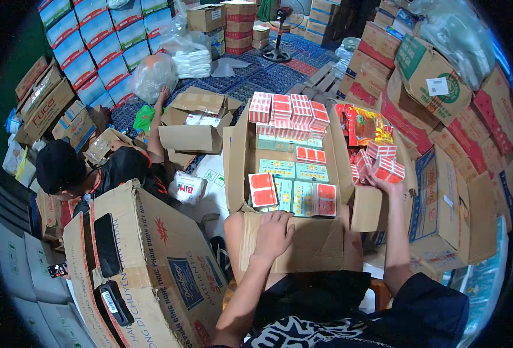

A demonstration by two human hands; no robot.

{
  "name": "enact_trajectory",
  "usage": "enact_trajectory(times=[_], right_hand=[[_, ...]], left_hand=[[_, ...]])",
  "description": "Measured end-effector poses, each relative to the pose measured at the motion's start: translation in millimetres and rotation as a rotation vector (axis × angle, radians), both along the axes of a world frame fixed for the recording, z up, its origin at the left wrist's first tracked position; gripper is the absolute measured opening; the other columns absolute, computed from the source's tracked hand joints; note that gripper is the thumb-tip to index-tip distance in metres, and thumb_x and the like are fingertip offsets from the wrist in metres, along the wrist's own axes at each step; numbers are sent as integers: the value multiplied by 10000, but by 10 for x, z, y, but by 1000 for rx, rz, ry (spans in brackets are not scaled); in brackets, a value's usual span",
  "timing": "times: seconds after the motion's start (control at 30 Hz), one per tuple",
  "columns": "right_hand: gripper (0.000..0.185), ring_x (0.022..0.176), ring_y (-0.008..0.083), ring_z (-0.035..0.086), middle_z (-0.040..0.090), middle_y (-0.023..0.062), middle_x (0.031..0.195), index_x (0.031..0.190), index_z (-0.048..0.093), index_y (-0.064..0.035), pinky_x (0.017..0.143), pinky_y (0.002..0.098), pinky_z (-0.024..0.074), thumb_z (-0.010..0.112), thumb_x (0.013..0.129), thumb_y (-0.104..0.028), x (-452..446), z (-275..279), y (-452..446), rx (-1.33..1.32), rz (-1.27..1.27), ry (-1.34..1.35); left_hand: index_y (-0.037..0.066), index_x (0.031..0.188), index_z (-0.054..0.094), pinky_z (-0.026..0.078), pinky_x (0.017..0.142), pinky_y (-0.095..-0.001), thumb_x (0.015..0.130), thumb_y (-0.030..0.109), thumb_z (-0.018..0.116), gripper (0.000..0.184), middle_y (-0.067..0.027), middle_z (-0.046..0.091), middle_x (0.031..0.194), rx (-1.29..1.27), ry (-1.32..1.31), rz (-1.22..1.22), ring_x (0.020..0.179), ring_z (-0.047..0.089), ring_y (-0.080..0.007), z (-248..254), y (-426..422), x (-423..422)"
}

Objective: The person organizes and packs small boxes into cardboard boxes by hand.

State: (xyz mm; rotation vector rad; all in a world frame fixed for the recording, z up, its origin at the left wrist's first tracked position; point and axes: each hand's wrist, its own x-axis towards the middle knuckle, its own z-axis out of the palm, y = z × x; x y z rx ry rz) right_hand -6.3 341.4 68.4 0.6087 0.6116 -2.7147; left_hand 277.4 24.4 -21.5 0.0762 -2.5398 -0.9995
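On my lap lies an open cardboard carton holding rows of pale green boxes and, on top of them, red-and-white small boxes. My left hand lies flat on the carton's near flap, fingers stretched out and holding nothing. At the right, a second open carton contains more red-and-white boxes and red-yellow printed packets. My right hand reaches into it, its fingers around a red-and-white box; the fingertips are partly hidden.
Another person bends at the left beside an opened carton. A tall carton stands close at my left. Stacked cartons line the right side. A fan stands on the blue patterned floor at the back.
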Motion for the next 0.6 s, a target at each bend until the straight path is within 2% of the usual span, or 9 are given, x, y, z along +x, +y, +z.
enact_trajectory(times=[0.23, 0.53, 0.6], right_hand=[[797, 1488, 437, 321, 418, 142, 1596, 1537, 440, -190, 1119, 802, 200, 390, 930, -703, -129, 106, -388, 97, -5, 37], [819, 1507, 438, 291, 392, 139, 1619, 1554, 423, -204, 1123, 813, 173, 383, 918, -718, 66, -19, -281, 201, -39, 64], [864, 1533, 429, 239, 327, 120, 1658, 1584, 375, -225, 1125, 820, 134, 365, 897, -748, 44, -69, -265, 220, 9, 136]], left_hand=[[61, 1187, 680, 449, 999, -468, 943, 234, 647, 301, -161, 662, 1126, 2, -11, -4, 1111, 568, -369, 22, -3, 8], [57, 1200, 673, 453, 994, -472, 943, 216, 656, 303, -160, 659, 1134, -9, 11, -19, 1118, 564, -374, 14, -11, 19], [56, 1200, 673, 454, 995, -471, 942, 216, 657, 304, -160, 660, 1135, -15, 9, -18, 1119, 564, -374, 12, -9, 10]])
